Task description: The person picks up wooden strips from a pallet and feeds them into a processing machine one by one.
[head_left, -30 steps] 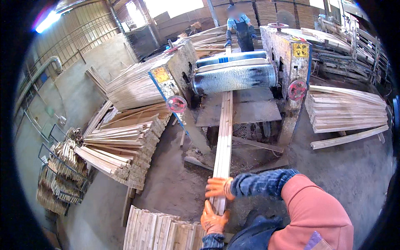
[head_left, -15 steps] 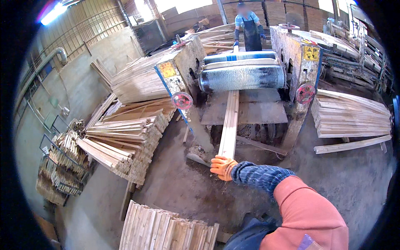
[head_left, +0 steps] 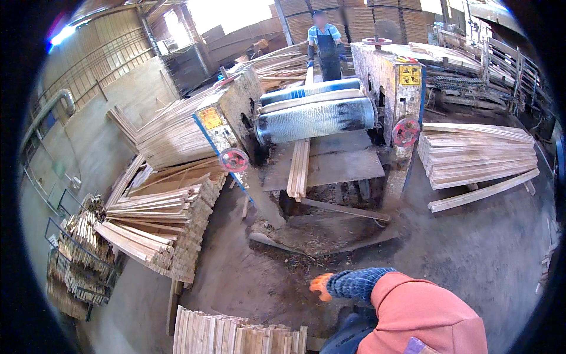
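My right hand (head_left: pixel 320 287), in an orange glove with a dark blue knitted cuff, hangs over the floor in front of the machine. It holds nothing that I can see, and its fingers look loosely bent. My left hand is out of view. Beyond the right hand and apart from it, a few narrow wooden boards (head_left: pixel 299 168) lie side by side on the machine's metal bed (head_left: pixel 348 165). Their far part runs under the large roller (head_left: pixel 315 120). Nearest the hand on the left is a stack of wooden strips (head_left: pixel 236 335) at the lower edge.
A co-worker in a dark apron (head_left: pixel 328 56) stands behind the machine, a gloved hand by the boards' far end. Large board piles stand left (head_left: pixel 188 218) and right (head_left: pixel 480 156). The machine's side posts carry red handwheels (head_left: pixel 234 160). A metal rack (head_left: pixel 82 259) holds strips at far left.
My right hand has let go of the boards and drawn back toward me. The boards have moved farther into the machine. The whole view has shifted slightly.
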### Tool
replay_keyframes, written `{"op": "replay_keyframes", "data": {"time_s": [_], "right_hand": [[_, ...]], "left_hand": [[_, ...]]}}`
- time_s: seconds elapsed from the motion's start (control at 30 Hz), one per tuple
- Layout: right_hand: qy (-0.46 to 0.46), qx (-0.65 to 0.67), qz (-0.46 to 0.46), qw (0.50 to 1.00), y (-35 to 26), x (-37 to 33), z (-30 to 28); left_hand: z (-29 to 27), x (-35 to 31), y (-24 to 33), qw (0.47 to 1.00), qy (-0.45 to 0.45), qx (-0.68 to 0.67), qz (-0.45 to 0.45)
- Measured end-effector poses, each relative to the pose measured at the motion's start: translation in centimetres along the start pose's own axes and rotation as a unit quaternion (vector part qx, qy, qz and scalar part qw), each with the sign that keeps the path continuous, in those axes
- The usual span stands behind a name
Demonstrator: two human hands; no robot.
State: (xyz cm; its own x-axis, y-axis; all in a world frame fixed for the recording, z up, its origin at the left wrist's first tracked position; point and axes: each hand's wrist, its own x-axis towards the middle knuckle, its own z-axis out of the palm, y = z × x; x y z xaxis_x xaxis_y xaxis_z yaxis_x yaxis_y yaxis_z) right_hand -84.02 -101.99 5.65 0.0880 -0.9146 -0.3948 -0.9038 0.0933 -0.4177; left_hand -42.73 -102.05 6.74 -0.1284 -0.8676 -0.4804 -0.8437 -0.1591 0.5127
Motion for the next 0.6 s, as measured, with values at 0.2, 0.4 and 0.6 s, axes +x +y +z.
{"op": "replay_keyframes", "data": {"time_s": [0.2,0.4,0.6], "right_hand": [[-0.101,0.086,0.226,0.965,5.4,-6.2,5.0],[-0.065,0.198,0.332,0.92,11.0,-12.4,8.4],[-0.055,0.191,0.335,0.921,7.5,-10.8,8.6]], "left_hand": [[0.0,0.8,0.3,1.0,-0.006,0.0,0.017],[0.9,1.0,0.6,1.0,-0.012,-0.02,0.013],[1.7,-1.9,-12.1,0.992,0.078,-0.09,0.036]]}}
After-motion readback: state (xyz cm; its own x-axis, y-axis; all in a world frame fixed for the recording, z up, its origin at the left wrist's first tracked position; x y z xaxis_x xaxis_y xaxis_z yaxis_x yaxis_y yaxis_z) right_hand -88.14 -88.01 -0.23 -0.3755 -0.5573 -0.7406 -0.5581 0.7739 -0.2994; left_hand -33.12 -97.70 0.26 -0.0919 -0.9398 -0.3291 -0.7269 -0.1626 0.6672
